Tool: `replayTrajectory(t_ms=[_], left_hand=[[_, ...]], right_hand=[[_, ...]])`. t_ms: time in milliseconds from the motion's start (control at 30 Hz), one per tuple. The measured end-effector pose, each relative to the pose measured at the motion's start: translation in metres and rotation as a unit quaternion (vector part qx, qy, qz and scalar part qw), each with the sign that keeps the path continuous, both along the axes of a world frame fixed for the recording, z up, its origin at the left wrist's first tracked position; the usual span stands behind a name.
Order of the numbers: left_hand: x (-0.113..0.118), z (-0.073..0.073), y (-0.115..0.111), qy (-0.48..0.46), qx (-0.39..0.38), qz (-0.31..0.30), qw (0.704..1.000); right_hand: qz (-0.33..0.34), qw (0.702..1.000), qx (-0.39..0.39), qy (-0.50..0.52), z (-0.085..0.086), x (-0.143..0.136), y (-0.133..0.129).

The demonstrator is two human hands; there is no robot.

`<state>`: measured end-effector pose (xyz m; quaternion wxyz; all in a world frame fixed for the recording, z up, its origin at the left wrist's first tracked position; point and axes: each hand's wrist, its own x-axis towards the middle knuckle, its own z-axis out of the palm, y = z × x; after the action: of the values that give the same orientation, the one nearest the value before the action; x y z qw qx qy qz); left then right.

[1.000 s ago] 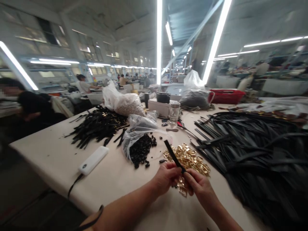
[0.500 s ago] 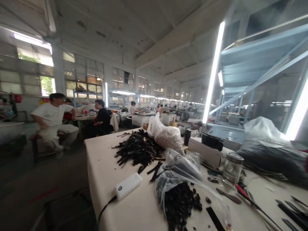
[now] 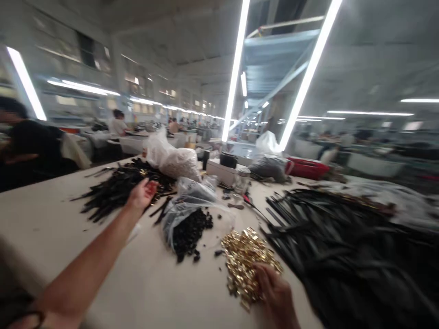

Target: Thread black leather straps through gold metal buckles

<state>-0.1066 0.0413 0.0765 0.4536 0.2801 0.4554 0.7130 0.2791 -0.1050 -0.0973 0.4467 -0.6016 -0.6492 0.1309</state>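
Observation:
My left hand (image 3: 144,193) reaches out over the near edge of a pile of black strips (image 3: 111,192). Its fingers are loosely curled and apart, and I see nothing in them. On the right, my right hand (image 3: 276,292) is at a heap of shiny gold metal pieces (image 3: 243,256). Thumb and fingers are pressed together against the heap; whatever they pinch is hidden. Between the hands, a clear plastic bag (image 3: 195,194) lies with small black pieces (image 3: 190,233) spilling from its mouth.
A large heap of long black strips (image 3: 356,246) covers the table's right side. Further back stand a bag of pale pieces (image 3: 180,162), a glass jar (image 3: 242,180), a white box (image 3: 221,171) and a red container (image 3: 307,168). A person in dark clothes (image 3: 32,141) is at far left.
The view has swung right, bringing the gold heap and the large black strip heap into sight. Both my hands have come into view over the table.

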Motion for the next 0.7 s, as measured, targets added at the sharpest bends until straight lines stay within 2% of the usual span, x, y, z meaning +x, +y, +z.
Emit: replayTrajectory(t_ms=[67, 133, 200, 267, 400, 500, 600, 700], left_hand=[[0.004, -0.027, 0.012, -0.046, -0.049, -0.007, 0.998], [0.022, -0.057, 0.013, -0.074, -0.077, -0.039, 0.993], [0.05, -0.083, 0.001, -0.086, -0.087, -0.085, 0.989], [0.087, -0.103, -0.017, -0.08, -0.086, -0.134, 0.984], [0.162, -0.132, -0.06, -0.02, -0.072, -0.209, 0.975], [0.2, -0.153, -0.087, 0.066, 0.019, -0.257, 0.964], [0.212, -0.168, -0.1, 0.18, 0.098, -0.306, 0.93], [0.207, -0.173, -0.097, 0.207, 0.099, -0.309, 0.923]], right_hand=[[0.044, 0.997, -0.023, 0.056, 0.001, 0.0, -0.005], [0.055, 0.995, -0.023, 0.082, 0.0, -0.004, -0.002], [0.06, 0.994, -0.019, 0.092, -0.002, -0.007, 0.0], [0.059, 0.994, -0.014, 0.096, -0.003, -0.009, 0.0], [0.056, 0.993, -0.006, 0.101, -0.004, -0.01, -0.002], [0.054, 0.994, -0.003, 0.1, -0.003, -0.01, -0.002], [0.037, 0.995, 0.0, 0.093, 0.003, -0.006, -0.004], [-0.011, 0.998, -0.004, 0.056, 0.018, 0.006, -0.005]])
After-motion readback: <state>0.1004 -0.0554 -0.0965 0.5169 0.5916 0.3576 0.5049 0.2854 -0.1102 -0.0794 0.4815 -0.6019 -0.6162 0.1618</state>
